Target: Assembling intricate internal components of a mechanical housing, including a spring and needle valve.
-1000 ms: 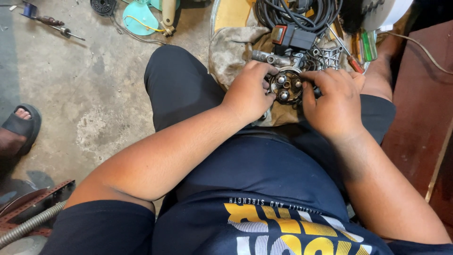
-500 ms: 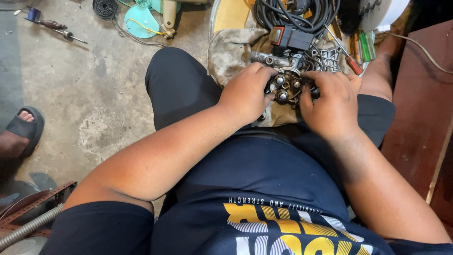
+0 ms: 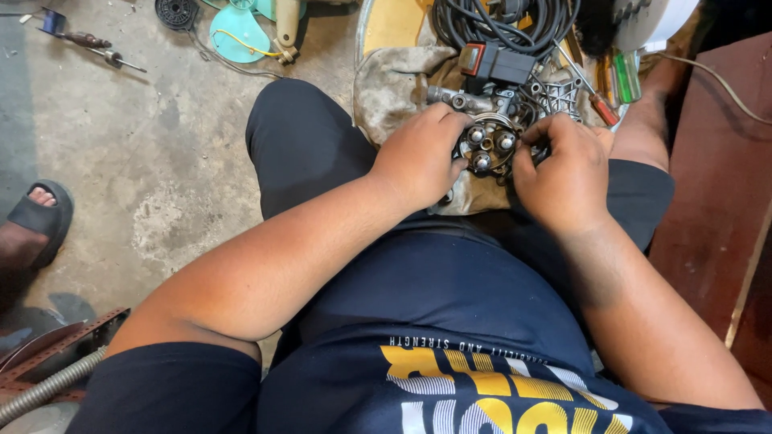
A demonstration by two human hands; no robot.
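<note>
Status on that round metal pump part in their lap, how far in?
Done: the round dark metal part with three silver pistons is exposed, face up on a dirty beige cloth. In hand: the left hand steadies its side while the right hand works fingertips at its rim. Left: the grey metal housing pieces lie apart behind it, and the green-handled screwdrivers lie unused.

Your left hand [image 3: 418, 157] and right hand [image 3: 563, 173] sit on either side of the round metal pump part [image 3: 486, 145], which rests on the rag [image 3: 394, 80] over your lap. Just beyond it lie the coiled cable [image 3: 490, 20] and, to the right, the screwdrivers [image 3: 623, 76]. Far left on the floor [image 3: 121, 161] are another screwdriver [image 3: 100, 47], the fan blade [image 3: 237, 32], and a sandalled foot [image 3: 32, 225] nearer you.
</note>
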